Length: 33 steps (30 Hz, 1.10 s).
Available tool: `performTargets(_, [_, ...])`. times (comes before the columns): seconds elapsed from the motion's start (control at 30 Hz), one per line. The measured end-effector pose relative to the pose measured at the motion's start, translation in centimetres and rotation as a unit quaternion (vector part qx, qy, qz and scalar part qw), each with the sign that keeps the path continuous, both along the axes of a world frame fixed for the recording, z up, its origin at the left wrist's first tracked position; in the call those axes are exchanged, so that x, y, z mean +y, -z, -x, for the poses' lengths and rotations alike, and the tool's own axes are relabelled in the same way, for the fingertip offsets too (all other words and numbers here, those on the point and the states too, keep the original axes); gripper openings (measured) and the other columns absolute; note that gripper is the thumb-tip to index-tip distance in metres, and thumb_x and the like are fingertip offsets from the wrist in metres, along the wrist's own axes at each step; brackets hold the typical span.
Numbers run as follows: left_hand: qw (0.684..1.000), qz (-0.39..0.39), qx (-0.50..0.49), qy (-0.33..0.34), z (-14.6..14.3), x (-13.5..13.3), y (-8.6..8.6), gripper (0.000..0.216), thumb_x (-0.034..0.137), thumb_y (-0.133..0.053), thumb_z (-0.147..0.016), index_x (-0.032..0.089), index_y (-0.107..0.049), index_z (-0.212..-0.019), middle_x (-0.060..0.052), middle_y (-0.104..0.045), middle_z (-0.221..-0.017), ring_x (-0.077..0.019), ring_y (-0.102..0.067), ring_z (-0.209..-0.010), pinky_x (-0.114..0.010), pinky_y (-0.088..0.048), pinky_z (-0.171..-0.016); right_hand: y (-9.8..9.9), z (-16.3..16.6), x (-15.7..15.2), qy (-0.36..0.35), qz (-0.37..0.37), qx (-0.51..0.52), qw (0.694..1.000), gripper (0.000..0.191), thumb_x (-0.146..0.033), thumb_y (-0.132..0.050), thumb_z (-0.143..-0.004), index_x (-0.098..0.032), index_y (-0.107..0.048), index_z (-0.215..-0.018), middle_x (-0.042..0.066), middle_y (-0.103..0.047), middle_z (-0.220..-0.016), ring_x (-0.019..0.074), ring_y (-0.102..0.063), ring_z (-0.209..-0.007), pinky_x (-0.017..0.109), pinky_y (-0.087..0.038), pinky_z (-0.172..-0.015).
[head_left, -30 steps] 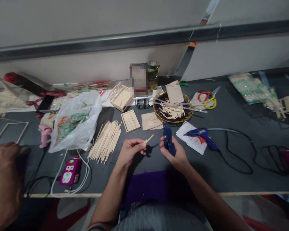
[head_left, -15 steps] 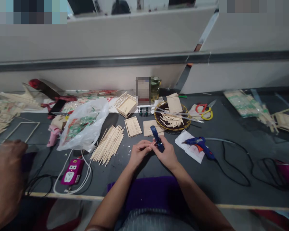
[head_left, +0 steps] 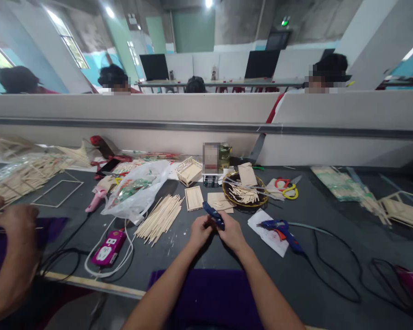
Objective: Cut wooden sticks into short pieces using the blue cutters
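Note:
My right hand is closed round a dark blue hand cutter whose tip points up and to the left. My left hand is pinched right against it, fingers closed; the small wooden stick it held is hidden between the two hands. Both hands meet above the grey table, just in front of a small flat panel of glued sticks. A loose pile of long wooden sticks lies to the left of my left hand.
A blue glue gun rests on white paper to the right, its black cable looping away. A wicker basket of stick offcuts, scissors, a plastic bag and a pink power strip lie around. Another person's hand works at far left.
My hands have come together: the left hand brought its short stick up to the cutter in the right. The camera tilted up, so the partition and people beyond now show.

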<state>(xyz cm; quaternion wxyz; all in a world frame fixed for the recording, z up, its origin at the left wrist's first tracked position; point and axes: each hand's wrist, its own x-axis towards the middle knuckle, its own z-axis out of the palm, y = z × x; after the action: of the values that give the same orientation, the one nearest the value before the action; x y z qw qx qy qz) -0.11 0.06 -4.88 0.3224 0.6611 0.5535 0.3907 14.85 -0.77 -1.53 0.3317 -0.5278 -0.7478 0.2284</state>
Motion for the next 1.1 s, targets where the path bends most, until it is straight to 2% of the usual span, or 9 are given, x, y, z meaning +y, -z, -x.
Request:
performTargets(0.13, [0.997, 0.001, 0.079, 0.003, 0.2, 0.1, 0.1, 0.019, 0.005, -0.063, -0.065, 0.016, -0.071, -0.078, -0.005, -0.07, -0.083, -0.0207, -0.062, -0.086, -0.031, -0.045, -0.08, -0.1, 0.1, 0.0, -0.009, 0.002, -0.071, 0.997, 0.032, -0.01, -0.052, -0.076, -0.02, -0.056, -0.106, 0.007, -0.069, -0.094, 0.0215, -0.062, -0.089, 0.027, -0.042, -0.075])
performTargets(0.23, [0.998, -0.002, 0.064, 0.025, 0.0, 0.4, 0.4, 0.017, 0.007, -0.063, -0.067, 0.017, -0.069, -0.078, -0.004, -0.071, -0.085, -0.0201, -0.063, -0.087, -0.031, -0.045, -0.082, -0.1, 0.0, 0.0, 0.003, 0.004, -0.078, 0.997, 0.032, -0.01, -0.051, -0.077, -0.019, -0.056, -0.107, 0.008, -0.069, -0.096, 0.0218, -0.063, -0.089, 0.027, -0.042, -0.074])
performTargets(0.3, [0.999, 0.01, 0.01, 0.041, -0.3, 0.5, 0.6, 0.019, 0.01, -0.063, -0.069, 0.016, -0.069, -0.087, -0.003, -0.072, -0.085, -0.0186, -0.064, -0.084, -0.03, -0.046, -0.081, -0.1, -0.2, 0.0, 0.018, 0.002, -0.062, 0.998, 0.03, -0.013, -0.052, -0.079, -0.019, -0.056, -0.107, 0.008, -0.069, -0.097, 0.0221, -0.063, -0.089, 0.027, -0.041, -0.074])
performTargets(0.37, [0.997, 0.023, -0.055, 0.058, -0.5, 0.6, 0.5, 0.032, 0.013, -0.062, -0.072, 0.015, -0.065, -0.103, -0.003, -0.072, -0.086, -0.0169, -0.066, -0.081, -0.029, -0.047, -0.082, -0.1, -0.3, 0.0, 0.039, 0.002, -0.042, 0.998, 0.027, -0.017, -0.053, -0.08, -0.019, -0.056, -0.107, 0.007, -0.07, -0.094, 0.0221, -0.064, -0.087, 0.026, -0.041, -0.072])
performTargets(0.43, [0.995, 0.024, -0.075, 0.058, -0.7, 0.5, 0.2, 0.04, 0.013, -0.062, -0.072, 0.014, -0.061, -0.112, -0.002, -0.072, -0.084, -0.0157, -0.066, -0.08, -0.028, -0.048, -0.082, -0.1, -0.4, 0.0, 0.052, 0.0, -0.03, 0.998, 0.028, -0.018, -0.054, -0.079, -0.02, -0.056, -0.107, 0.006, -0.07, -0.092, 0.0219, -0.064, -0.085, 0.026, -0.041, -0.071])
performTargets(0.6, [0.999, -0.003, 0.03, 0.023, -0.7, -0.1, -1.5, 0.047, 0.008, -0.06, -0.069, 0.019, -0.06, -0.114, 0.0, -0.073, -0.083, -0.0177, -0.066, -0.084, -0.028, -0.047, -0.083, -0.1, 0.0, -0.1, 0.052, -0.003, -0.053, 0.997, 0.028, -0.02, -0.055, -0.079, -0.021, -0.054, -0.107, 0.005, -0.07, -0.091, 0.0218, -0.064, -0.084, 0.025, -0.04, -0.07])
performTargets(0.73, [0.996, 0.001, 0.085, 0.027, -0.5, -0.3, -2.2, 0.047, 0.009, -0.061, -0.069, 0.02, -0.059, -0.115, -0.001, -0.074, -0.086, -0.0203, -0.066, -0.09, -0.028, -0.046, -0.084, 0.1, 0.4, -0.2, 0.055, 0.004, -0.069, 0.996, 0.029, -0.017, -0.056, -0.079, -0.021, -0.053, -0.107, 0.006, -0.069, -0.093, 0.022, -0.064, -0.086, 0.026, -0.04, -0.071])
performTargets(0.9, [0.996, 0.018, 0.075, 0.035, -0.3, -0.2, -1.9, 0.051, 0.008, -0.059, -0.07, 0.019, -0.054, -0.12, 0.0, -0.074, -0.086, -0.0192, -0.068, -0.086, -0.025, -0.047, -0.076, 0.1, 0.6, 0.0, 0.056, 0.011, -0.072, 0.996, 0.029, -0.013, -0.055, -0.078, -0.021, -0.053, -0.106, 0.006, -0.069, -0.093, 0.0217, -0.063, -0.087, 0.026, -0.039, -0.071])
performTargets(1.1, [0.994, -0.015, 0.087, 0.064, -0.3, 0.2, -1.4, 0.064, 0.009, -0.059, -0.071, 0.02, -0.043, -0.133, 0.0, -0.073, -0.088, -0.0184, -0.066, -0.091, -0.026, -0.046, -0.081, -0.4, 0.4, 0.6, 0.067, 0.049, -0.076, 0.994, 0.028, -0.015, -0.056, -0.078, -0.023, -0.053, -0.105, 0.004, -0.069, -0.09, 0.0209, -0.064, -0.084, 0.025, -0.039, -0.069])
